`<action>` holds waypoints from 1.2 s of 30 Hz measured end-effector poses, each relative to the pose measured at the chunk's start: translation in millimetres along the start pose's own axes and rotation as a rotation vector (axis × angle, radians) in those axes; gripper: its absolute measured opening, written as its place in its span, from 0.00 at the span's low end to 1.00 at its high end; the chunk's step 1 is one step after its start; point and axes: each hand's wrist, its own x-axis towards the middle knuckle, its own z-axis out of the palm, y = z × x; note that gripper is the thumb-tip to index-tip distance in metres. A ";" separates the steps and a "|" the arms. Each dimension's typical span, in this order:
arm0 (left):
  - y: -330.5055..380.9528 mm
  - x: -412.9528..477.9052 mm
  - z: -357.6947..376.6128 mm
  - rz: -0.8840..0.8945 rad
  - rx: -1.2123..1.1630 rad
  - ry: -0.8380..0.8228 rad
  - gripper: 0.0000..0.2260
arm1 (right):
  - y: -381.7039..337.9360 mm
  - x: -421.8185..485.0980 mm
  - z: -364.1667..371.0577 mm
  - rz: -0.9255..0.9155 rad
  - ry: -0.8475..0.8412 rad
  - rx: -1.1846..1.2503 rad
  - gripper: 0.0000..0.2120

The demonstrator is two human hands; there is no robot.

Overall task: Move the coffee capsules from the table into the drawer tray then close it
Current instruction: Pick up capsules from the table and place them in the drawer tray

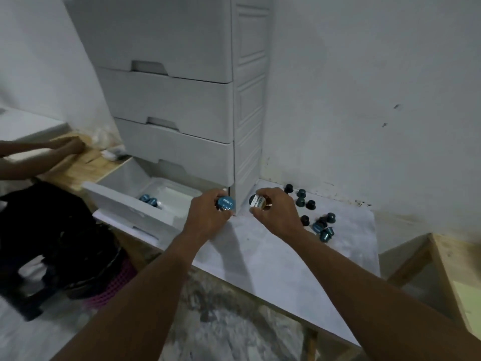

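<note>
Left hand (208,217): grip clamped on a blue capsule (226,203), beside the open drawer (125,201).
Right hand (276,212): closed on several capsules (257,201).
Remaining capsules (316,217): scattered on the desk (273,256), near the wall.
Advice: carry left over the tray — release low, beside the capsules in the tray (149,199).
</note>
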 end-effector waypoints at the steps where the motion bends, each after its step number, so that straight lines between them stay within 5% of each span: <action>1: -5.6 -0.1 -9.8 -0.002 0.028 0.007 0.16 | -7.9 1.9 7.1 -0.025 -0.001 -0.005 0.20; 11: -78.3 25.0 -106.1 0.040 0.141 0.005 0.18 | -94.5 22.3 96.0 -0.081 -0.001 -0.018 0.12; 19: -142.5 63.3 -160.1 0.106 0.213 -0.112 0.19 | -130.7 41.6 171.2 0.010 0.040 -0.065 0.17; 27: -181.8 122.3 -159.8 0.078 0.201 -0.204 0.19 | -135.1 91.1 212.2 0.022 0.002 -0.121 0.05; 36: -214.9 202.3 -133.9 0.015 0.322 -0.386 0.18 | -96.0 161.0 267.5 0.189 -0.184 -0.116 0.19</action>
